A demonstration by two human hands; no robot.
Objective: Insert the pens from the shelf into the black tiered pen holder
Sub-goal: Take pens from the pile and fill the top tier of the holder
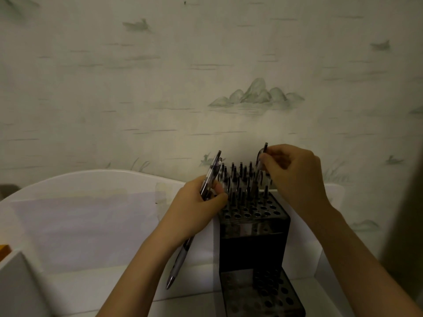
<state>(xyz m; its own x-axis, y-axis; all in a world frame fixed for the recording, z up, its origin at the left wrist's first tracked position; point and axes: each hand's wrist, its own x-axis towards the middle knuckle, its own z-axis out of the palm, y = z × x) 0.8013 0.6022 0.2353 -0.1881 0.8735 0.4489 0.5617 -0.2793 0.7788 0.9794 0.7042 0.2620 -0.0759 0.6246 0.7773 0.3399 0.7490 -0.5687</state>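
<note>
Risk, missed hole: we judge the pen (261, 170) in the right hand (295, 172) could catch on the caps of the pens already standing (238, 179) in the upper tier, since it comes down among a tight cluster near the back right, and a tilted tip may ride the rim of a hole instead of dropping in.
Risk, knocked neighbours: a sideways nudge from our right fingers could lean or lift the seated pens just beside the one being placed.
Risk, spare pens slipping: the left hand (201, 202) holds a small bundle of pens (211, 172) at a slant, and one long pen (180, 255) hangs low beneath the palm; if our grip eases it could slide out onto the white shelf (91, 202).
Risk, holder shifting: the black tiered pen holder (254, 239) stands free on the shelf, and our left hand lies against its upper left edge, so a push there might skew it.
Right hand: fingers curled, pinching the upper end of one pen, held nearly upright above the top tier.
Left hand: closed round the spare pens; in this dim light we cannot tell how many.
Holder: upper tier partly filled towards the back, front rows of holes open; the lower tier (263, 291) appears to hold no pens.
</note>
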